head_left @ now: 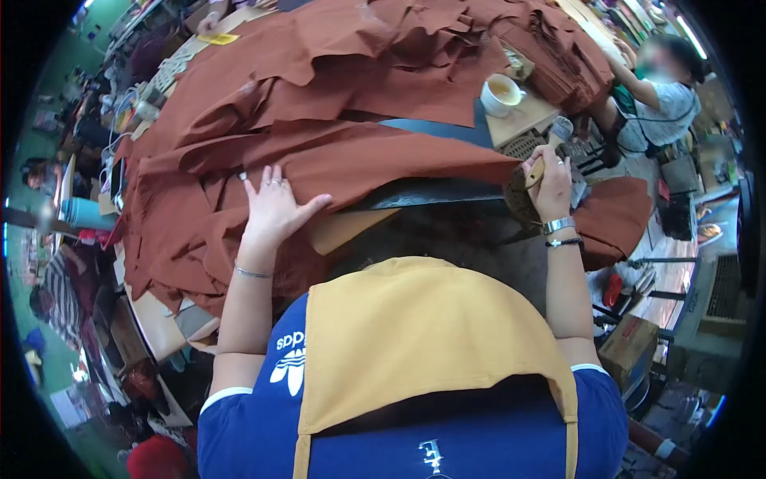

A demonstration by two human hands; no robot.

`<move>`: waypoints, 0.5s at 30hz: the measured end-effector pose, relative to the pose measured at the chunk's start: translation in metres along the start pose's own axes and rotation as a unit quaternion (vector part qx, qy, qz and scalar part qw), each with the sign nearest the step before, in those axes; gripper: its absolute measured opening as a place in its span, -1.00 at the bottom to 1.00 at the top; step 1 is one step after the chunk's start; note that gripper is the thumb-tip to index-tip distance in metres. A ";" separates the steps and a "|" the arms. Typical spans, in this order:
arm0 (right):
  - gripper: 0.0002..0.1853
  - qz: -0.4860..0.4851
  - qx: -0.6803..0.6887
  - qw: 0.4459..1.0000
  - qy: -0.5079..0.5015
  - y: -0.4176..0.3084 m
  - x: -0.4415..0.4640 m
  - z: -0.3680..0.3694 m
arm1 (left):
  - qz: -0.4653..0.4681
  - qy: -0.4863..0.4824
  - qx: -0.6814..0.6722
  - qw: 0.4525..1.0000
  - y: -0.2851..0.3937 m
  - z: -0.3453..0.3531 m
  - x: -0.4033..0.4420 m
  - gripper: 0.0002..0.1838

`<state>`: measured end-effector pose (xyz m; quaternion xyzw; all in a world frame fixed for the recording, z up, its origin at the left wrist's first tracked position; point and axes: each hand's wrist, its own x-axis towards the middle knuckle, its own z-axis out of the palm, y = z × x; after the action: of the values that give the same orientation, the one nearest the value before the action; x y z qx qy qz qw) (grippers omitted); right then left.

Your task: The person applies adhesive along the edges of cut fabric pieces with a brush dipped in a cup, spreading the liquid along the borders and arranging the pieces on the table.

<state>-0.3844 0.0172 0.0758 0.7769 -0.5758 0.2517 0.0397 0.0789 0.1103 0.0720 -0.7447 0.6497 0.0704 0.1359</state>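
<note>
Rust-brown leather sheets (359, 160) lie in overlapping layers across the work surface in front of me. My left hand (275, 206) rests flat on the nearest sheet with its fingers spread. At the narrow right end of that sheet, my right hand (552, 190) is closed around a brush (561, 129) with a wooden handle, its head pointing away from me. Whether those fingers also grip the sheet's tip, I cannot tell. A white cup (492, 105) with pale yellowish contents stands on a board just beyond the brush. A dark, shiny strip (431, 191) shows under the sheet's near edge.
More brown leather (613, 219) hangs to the right of my right arm. A seated person (658, 112) works at the far right, and another person's hand (211, 22) is at the far left near a yellow piece (219, 38). A cardboard box (629, 351) stands low on the right.
</note>
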 end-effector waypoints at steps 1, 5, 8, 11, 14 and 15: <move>-0.79 0.006 -0.031 1.000 -0.004 0.013 -0.002 -0.008 | 0.021 0.014 -0.038 0.999 0.005 -0.003 0.005 0.17; -0.77 0.068 -0.027 0.997 0.010 0.057 -0.007 -0.034 | 0.118 -0.082 -0.100 0.985 0.021 -0.018 0.020 0.02; -0.71 0.092 -0.035 0.994 0.045 0.074 -0.016 -0.041 | 0.184 -0.051 -0.117 0.975 0.035 0.006 0.039 -0.12; -0.64 0.111 0.062 0.991 0.046 0.045 -0.016 -0.038 | 0.224 0.011 -0.105 0.969 0.061 0.021 0.057 -0.18; -0.46 0.016 0.092 0.996 0.008 0.021 -0.020 0.005 | 0.248 0.097 -0.111 0.957 0.097 0.031 0.062 -0.18; -0.45 0.023 0.099 0.995 -0.011 0.018 -0.024 0.024 | 0.256 0.109 -0.114 0.954 0.104 0.031 0.065 -0.18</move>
<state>-0.3974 0.0236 0.0402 0.7664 -0.5659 0.3000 -0.0493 -0.0123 0.0455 0.0129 -0.5669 0.8171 0.0947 -0.0439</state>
